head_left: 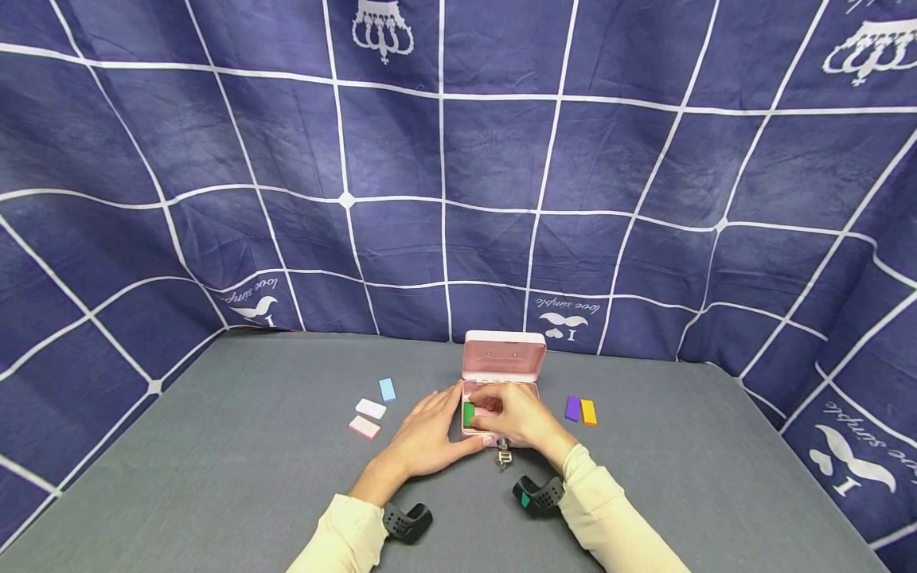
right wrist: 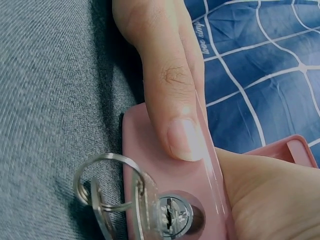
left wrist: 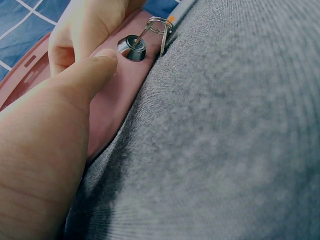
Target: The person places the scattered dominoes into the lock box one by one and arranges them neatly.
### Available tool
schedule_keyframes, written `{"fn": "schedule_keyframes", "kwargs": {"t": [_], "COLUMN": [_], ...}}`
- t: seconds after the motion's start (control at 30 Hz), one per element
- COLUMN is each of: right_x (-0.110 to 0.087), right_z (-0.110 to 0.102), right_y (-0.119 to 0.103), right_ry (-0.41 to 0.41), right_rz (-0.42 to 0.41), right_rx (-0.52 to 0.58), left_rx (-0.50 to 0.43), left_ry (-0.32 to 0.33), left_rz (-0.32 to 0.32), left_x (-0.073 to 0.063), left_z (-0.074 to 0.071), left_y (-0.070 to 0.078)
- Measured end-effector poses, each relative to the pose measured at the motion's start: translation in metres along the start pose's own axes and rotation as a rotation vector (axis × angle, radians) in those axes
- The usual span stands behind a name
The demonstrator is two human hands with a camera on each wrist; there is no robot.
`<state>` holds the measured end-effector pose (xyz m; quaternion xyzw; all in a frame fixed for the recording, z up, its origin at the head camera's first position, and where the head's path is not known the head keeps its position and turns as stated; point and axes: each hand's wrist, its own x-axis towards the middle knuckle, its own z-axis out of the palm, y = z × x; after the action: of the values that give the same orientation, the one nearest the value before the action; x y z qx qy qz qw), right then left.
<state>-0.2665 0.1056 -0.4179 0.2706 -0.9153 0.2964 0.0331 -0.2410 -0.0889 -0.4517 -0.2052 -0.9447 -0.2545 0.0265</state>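
Observation:
A small pink metal box stands on the grey table with its lid raised at the back. My right hand reaches into it from the right, thumb and fingers pinching a green block at the box's left end. Straight fingers of my left hand rest along the left side. The left thumb presses the front face beside a round lock. A key with a metal ring sits in that lock. The right fingertips are hidden in the left wrist view.
Left of the box lie a light blue block, a white block and a white-and-pink block. On the right, a purple block lies beside an orange block. A blue checked cloth hangs behind the table.

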Motion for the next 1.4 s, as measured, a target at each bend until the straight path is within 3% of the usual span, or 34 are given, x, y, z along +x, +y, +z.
{"fn": "schedule_keyframes", "kwargs": {"t": [0.57,0.83,1.4], "right_x": [-0.0003,-0.0019,0.0], "right_z": [0.0018,0.0004,0.0007], "right_y": [0.0007,-0.0008,0.0019], "right_ry": [0.02,0.038,0.011], "right_rz": [0.007,-0.02,0.003], "right_rx": [-0.011,-0.018,-0.005], "left_rx": [-0.006,-0.005,0.003], "left_ry": [-0.01,0.014,0.022], "left_rz": [-0.008,0.016,0.028], "left_x": [0.0001,0.0004,0.0006], "left_z": [-0.0003,0.0004,0.0016], "left_y": [-0.0005,-0.0007,-0.0009]}}
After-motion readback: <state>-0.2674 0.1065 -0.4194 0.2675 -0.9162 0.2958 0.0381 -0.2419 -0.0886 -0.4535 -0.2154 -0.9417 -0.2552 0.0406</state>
